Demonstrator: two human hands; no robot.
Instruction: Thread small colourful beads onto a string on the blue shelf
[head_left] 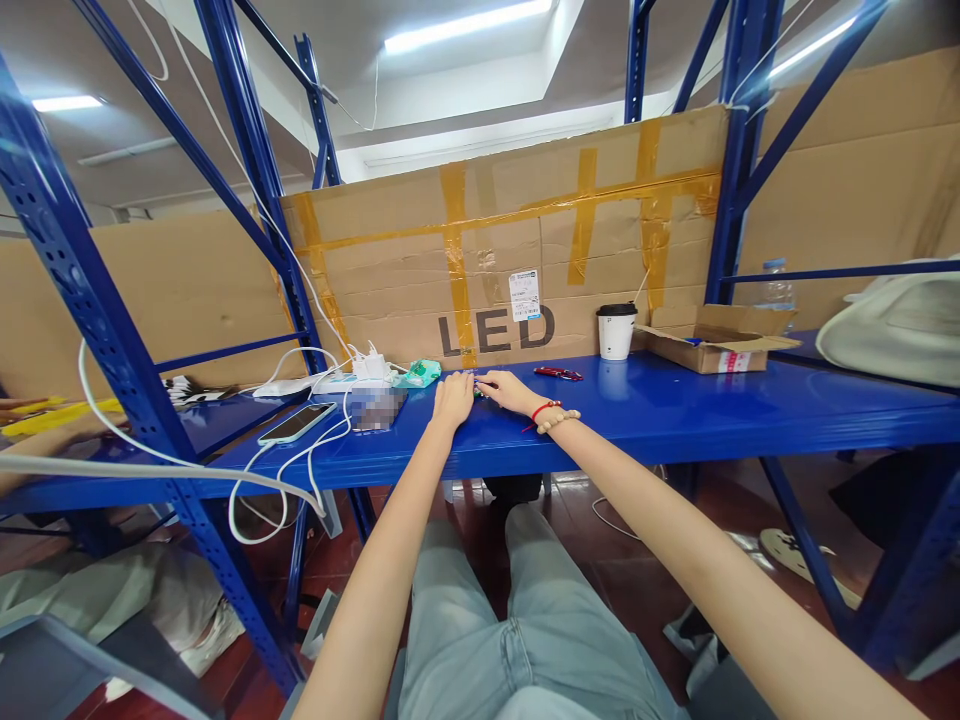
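Note:
My left hand (454,401) rests on the blue shelf top (517,435), back upward, with its fingers curled down in front. Close beside it on the right, my right hand (508,391) has its fingers drawn together in a pinch, a red cord and a beaded bracelet (559,420) on its wrist. The fingertips of both hands meet around something tiny with coloured bits; its kind is hidden by the fingers and too small to tell. Just beyond my right hand lies a slim dark red object (558,373), shaped like a pen.
To the left are a phone (297,423), white cables, a power strip with chargers (367,366) and a green crumpled packet (420,374). A lidded paper cup (616,335) and an open cardboard box (709,345) stand right. Cardboard (390,285) walls the back; blue posts (247,130) flank it.

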